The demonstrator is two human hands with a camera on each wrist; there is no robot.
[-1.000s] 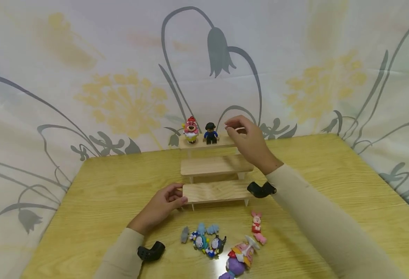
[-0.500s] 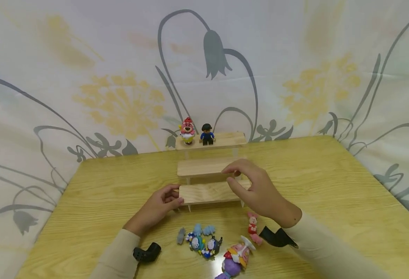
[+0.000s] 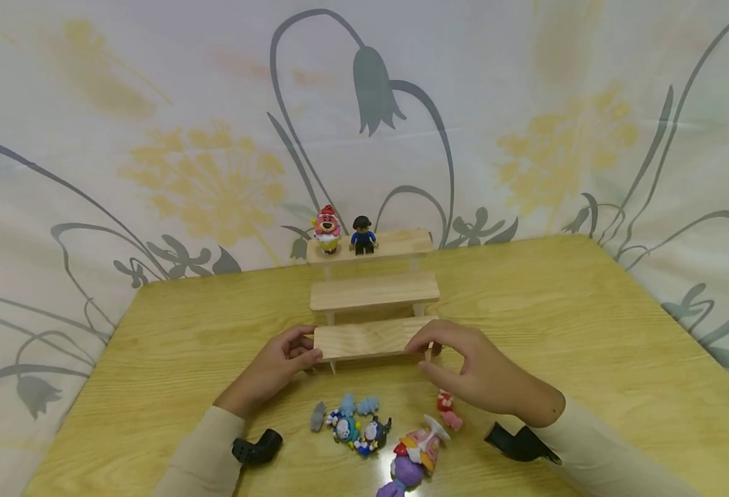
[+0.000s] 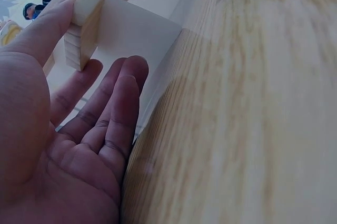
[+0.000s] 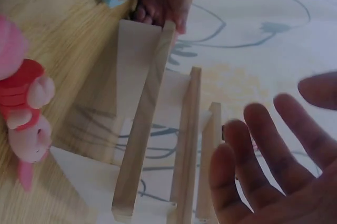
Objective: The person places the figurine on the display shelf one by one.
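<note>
A three-step wooden display stand [image 3: 364, 339] stands mid-table. My left hand [image 3: 280, 366] holds the left end of its lowest step; in the left wrist view the thumb lies over the board [image 4: 89, 11] and the index fingertip touches its lower edge. My right hand [image 3: 485, 369], its fingers spread and holding nothing, hovers by the lowest step's right end. Just under that hand lies a pink piglet figurine [image 5: 26, 95], partly hidden in the head view. On the top step stand a pink bear figurine [image 3: 327, 231] and a black-haired toy figure [image 3: 362, 237] in blue.
In front of the stand lie several small blue and grey figurines [image 3: 347, 406] and two with white faces [image 3: 344, 429]. Nearer the person is a purple-haired figurine [image 3: 409, 469] with a white base. A patterned cloth wall [image 3: 495, 55] rises behind the table.
My right hand has come down from the top step, past the middle step, to the lowest step's right end. The left hand keeps its hold. Both top-step figures stay put.
</note>
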